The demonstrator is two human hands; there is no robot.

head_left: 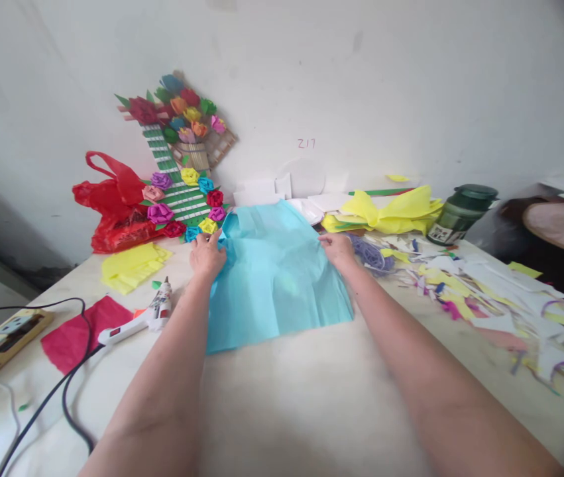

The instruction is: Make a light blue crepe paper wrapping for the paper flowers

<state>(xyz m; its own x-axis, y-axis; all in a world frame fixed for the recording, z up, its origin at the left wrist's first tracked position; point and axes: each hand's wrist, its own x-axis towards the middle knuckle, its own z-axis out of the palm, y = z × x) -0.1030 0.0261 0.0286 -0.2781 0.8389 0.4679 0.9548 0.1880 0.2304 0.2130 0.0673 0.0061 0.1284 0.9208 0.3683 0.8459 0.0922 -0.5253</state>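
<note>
Plainly, the white wall (pixel 411 86) rises behind the far edge of the table (pixel 282 397). Paper scraps (pixel 490 285), mostly white and yellow, litter the right side and run to the right edge. A light-blue crepe paper sheet (pixel 282 278) lies creased across the middle, toward the far edge. At its right side, the right hand (pixel 338 250) has thumb and forefinger pinched together on the paper; at its left side, the left hand (pixel 208 255) rests with fingers curled over a gathered part, though I cannot tell whether they grip it.

The paper-flower craft (pixel 189 205) stands against the wall left of centre, its green-and-white panels bearing colourful blooms. Beside it, near the far left corner, slumps a red plastic bag (pixel 107 195). Yellow crepe paper (pixel 401 212) is heaped along the far edge, just left of a tilted green jar (pixel 463 212). By the left edge sits a power strip (pixel 16 326), with a dark-pink paper piece (pixel 70 334) near it. A white glue gun (pixel 135 328) overlaps that piece, its nozzle raised. Fringed yellow paper (pixel 130 265) lies before the bag; purple yarn (pixel 374 255) is bunched just beside the right hand.
</note>
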